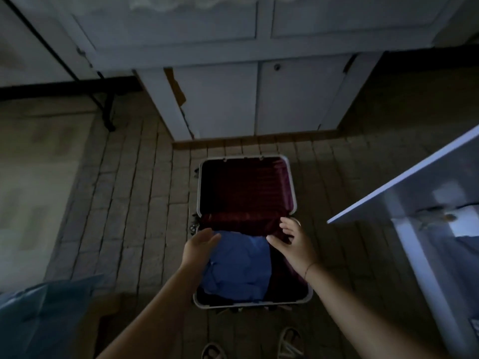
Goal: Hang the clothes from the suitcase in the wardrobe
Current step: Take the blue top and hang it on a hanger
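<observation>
An open suitcase (198, 193) with a silver rim and dark red lining lies on the floor below me. A crumpled blue garment (237, 265) fills the left of its near half. My left hand (198, 246) rests at the garment's upper left edge, fingers loosely apart, touching the cloth. My right hand (293, 242) hovers over the right side of the suitcase with fingers spread, holding nothing. The white wardrobe (233, 99) stands beyond the suitcase, its two lower doors closed.
An open white door (404, 187) juts in at the right. A bluish cloth-covered shape (44, 312) sits at the lower left. A pale wall or bed side (39, 177) runs along the left. My sandalled feet (287, 343) stand just behind the suitcase on the tiled floor.
</observation>
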### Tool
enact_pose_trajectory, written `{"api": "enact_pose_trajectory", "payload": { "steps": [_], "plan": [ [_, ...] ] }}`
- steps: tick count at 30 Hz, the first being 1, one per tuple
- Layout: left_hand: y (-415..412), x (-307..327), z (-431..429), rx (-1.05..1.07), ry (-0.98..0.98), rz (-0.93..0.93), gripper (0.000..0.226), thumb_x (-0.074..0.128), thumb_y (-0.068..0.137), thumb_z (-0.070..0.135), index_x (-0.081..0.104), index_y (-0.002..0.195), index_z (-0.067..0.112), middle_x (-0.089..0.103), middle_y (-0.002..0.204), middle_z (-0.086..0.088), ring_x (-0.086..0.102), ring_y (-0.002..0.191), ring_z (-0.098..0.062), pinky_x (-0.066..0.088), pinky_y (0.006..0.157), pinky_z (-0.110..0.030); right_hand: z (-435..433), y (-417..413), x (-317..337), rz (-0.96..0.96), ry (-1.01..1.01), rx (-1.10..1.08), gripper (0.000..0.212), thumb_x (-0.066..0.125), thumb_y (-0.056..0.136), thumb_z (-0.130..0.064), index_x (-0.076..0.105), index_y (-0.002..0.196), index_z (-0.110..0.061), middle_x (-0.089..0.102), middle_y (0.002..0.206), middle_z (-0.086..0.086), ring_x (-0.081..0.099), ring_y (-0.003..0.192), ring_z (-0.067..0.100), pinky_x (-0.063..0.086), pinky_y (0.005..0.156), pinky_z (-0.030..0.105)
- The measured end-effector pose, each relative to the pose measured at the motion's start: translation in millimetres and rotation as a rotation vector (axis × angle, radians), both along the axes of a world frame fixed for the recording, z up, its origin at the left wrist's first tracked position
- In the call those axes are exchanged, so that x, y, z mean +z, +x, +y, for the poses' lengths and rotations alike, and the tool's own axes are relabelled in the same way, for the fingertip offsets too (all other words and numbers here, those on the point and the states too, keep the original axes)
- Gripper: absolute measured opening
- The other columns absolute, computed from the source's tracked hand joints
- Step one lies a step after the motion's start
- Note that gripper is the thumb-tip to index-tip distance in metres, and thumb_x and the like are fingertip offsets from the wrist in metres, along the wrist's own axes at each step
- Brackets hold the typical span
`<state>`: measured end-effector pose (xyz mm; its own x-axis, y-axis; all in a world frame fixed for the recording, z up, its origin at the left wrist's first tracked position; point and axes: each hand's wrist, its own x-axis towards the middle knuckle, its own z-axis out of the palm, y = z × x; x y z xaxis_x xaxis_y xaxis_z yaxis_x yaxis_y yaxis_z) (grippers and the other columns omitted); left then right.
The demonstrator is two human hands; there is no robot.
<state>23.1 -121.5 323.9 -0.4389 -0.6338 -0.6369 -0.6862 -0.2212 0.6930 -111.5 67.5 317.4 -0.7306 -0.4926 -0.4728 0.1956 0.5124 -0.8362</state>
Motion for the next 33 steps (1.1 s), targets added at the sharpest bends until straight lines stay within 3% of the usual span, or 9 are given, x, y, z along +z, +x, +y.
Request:
{"api": "enact_pose_trajectory", "payload": {
  "steps": [3, 7, 11, 17, 21, 24, 26, 28, 33],
  "plan": [
    [19.7, -94.7, -2.0, 0.034, 0.048, -0.044, 0.047, 0.070, 0.084, 0.030, 0.061, 0.124, 0.008, 0.063, 0.123, -0.009, 0.061, 0.110, -0.024, 0.049, 0.093, -0.036, -20.1, 7.3, -88.3, -0.017, 0.034, 0.135, 0.065, 0.073, 0.079, -0.035, 0.043, 0.135, -0.022, 0.047, 0.131, -0.009, 0.043, 0.124, 0.007, 0.032, 0.097, 0.020],
    [42.7, -214.6, -10.3, 0.153, 0.070, -0.084, 0.048, 0.067, 0.087, 0.023, 0.055, 0.129, 0.003, 0.061, 0.124, -0.011, 0.058, 0.113, -0.025, 0.046, 0.084, -0.027, -55.8, 16.1, -211.5, -0.010, 0.063, 0.265, 0.069, 0.074, 0.078, -0.035, 0.042, 0.137, -0.021, 0.048, 0.135, -0.007, 0.043, 0.124, 0.006, 0.031, 0.097, 0.018],
    [54.6, -329.5, -13.8, 0.255, 0.102, -0.070, 0.055, 0.066, 0.088, 0.024, 0.047, 0.136, 0.002, 0.055, 0.134, -0.013, 0.053, 0.121, -0.026, 0.044, 0.089, -0.027, -93.7, 25.6, -329.5, 0.016, 0.073, 0.405, 0.070, 0.073, 0.079, -0.035, 0.040, 0.139, -0.022, 0.045, 0.139, -0.005, 0.040, 0.128, 0.007, 0.030, 0.101, 0.017],
    [55.2, -453.6, 7.4, 0.584, 0.092, -0.021, 0.061, 0.065, 0.088, 0.032, 0.042, 0.140, 0.010, 0.049, 0.139, -0.011, 0.048, 0.126, -0.029, 0.041, 0.095, -0.030, -180.2, 43.2, -455.6, 0.148, -0.013, 0.661, 0.073, 0.071, 0.082, -0.027, 0.033, 0.144, -0.017, 0.026, 0.153, 0.001, 0.028, 0.140, 0.019, 0.031, 0.112, 0.034],
    [58.9, -495.4, 18.2, 0.608, -0.081, -0.090, 0.065, 0.065, 0.083, 0.048, 0.045, 0.139, 0.021, 0.047, 0.142, -0.005, 0.044, 0.130, -0.027, 0.038, 0.107, -0.048, -216.7, 51.6, -486.1, 0.186, -0.064, 0.820, 0.075, 0.069, 0.084, -0.025, 0.029, 0.146, -0.014, 0.021, 0.155, 0.003, 0.022, 0.142, 0.017, 0.026, 0.106, 0.022],
    [58.8, -501.1, 17.4, 0.587, -0.165, -0.099, 0.064, 0.064, 0.083, 0.048, 0.047, 0.138, 0.018, 0.048, 0.140, -0.007, 0.044, 0.130, -0.027, 0.037, 0.107, -0.047, -221.9, 47.8, -496.2, 0.229, -0.039, 0.793, 0.069, 0.071, 0.082, -0.028, 0.039, 0.141, -0.011, 0.036, 0.147, 0.007, 0.034, 0.135, 0.021, 0.031, 0.105, 0.028],
    [61.5, -502.7, 14.9, 0.558, -0.189, -0.119, 0.063, 0.064, 0.084, 0.047, 0.049, 0.135, 0.015, 0.050, 0.138, -0.008, 0.044, 0.129, -0.028, 0.037, 0.106, -0.046, -222.4, 43.1, -492.9, 0.217, -0.041, 0.733, 0.050, 0.073, 0.080, -0.027, 0.058, 0.122, -0.006, 0.058, 0.121, 0.010, 0.052, 0.113, 0.020, 0.041, 0.091, 0.031],
    [64.1, -504.0, 12.6, 0.516, -0.201, -0.141, 0.060, 0.064, 0.083, 0.048, 0.054, 0.132, 0.014, 0.054, 0.134, -0.010, 0.048, 0.125, -0.029, 0.039, 0.105, -0.044, -221.6, 35.2, -482.3, 0.178, -0.048, 0.687, 0.033, 0.075, 0.078, -0.028, 0.067, 0.098, -0.003, 0.062, 0.089, 0.005, 0.055, 0.085, 0.015, 0.041, 0.071, 0.026],
    [59.3, -480.9, 7.0, 0.291, -0.279, -0.233, 0.036, 0.062, 0.082, 0.053, 0.064, 0.079, 0.017, 0.069, 0.088, -0.008, 0.061, 0.094, -0.029, 0.045, 0.084, -0.035, -204.9, 10.4, -434.2, 0.110, -0.106, 0.581, 0.027, 0.077, 0.075, -0.031, 0.065, 0.075, -0.008, 0.061, 0.069, 0.000, 0.054, 0.067, 0.010, 0.043, 0.062, 0.025]
  ]
}}
